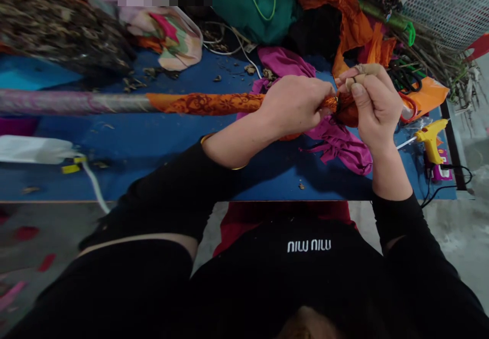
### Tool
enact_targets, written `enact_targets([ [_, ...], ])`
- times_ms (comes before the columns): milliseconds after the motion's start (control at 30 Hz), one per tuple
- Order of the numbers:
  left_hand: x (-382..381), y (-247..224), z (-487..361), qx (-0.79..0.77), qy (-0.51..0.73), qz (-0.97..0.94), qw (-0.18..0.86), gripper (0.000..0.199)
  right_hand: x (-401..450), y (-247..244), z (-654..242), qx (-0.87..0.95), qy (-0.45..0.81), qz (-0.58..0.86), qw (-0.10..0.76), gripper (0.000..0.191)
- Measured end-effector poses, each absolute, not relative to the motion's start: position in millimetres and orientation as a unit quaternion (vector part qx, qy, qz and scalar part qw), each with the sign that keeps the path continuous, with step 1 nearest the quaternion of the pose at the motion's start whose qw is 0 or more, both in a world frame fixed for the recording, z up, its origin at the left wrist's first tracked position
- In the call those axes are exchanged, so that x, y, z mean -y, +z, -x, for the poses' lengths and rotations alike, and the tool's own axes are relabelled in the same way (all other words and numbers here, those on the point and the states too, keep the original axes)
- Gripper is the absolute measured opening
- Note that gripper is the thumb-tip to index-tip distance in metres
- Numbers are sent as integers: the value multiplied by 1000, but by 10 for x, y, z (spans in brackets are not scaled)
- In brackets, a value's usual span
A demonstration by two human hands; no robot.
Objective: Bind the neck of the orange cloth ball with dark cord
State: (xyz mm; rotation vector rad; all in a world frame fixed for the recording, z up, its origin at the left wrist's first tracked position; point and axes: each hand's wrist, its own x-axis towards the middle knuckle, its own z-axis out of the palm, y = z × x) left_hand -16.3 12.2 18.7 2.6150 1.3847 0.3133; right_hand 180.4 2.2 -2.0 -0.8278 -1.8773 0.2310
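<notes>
head view, round pole (118, 103) in patterned orange cloth (214, 104), crumpled magenta fabric (347, 151)

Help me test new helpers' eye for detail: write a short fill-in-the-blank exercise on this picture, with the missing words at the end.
1. The left hand holds the pole where the cloth around it is mainly coloured ____.
2. The yellow tool beyond the right hand is a ____.
3. The bracelet is on the person's ____ arm.
4. The table has a top coloured ____.

Missing words: orange; glue gun; left; blue.
</notes>
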Motion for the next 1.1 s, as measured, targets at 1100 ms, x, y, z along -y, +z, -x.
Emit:
enact_targets([
  [1100, -76, 132, 102, -394, 40, -916, -58, 49, -37, -2, -1850, 789, 63, 415, 448, 38],
])
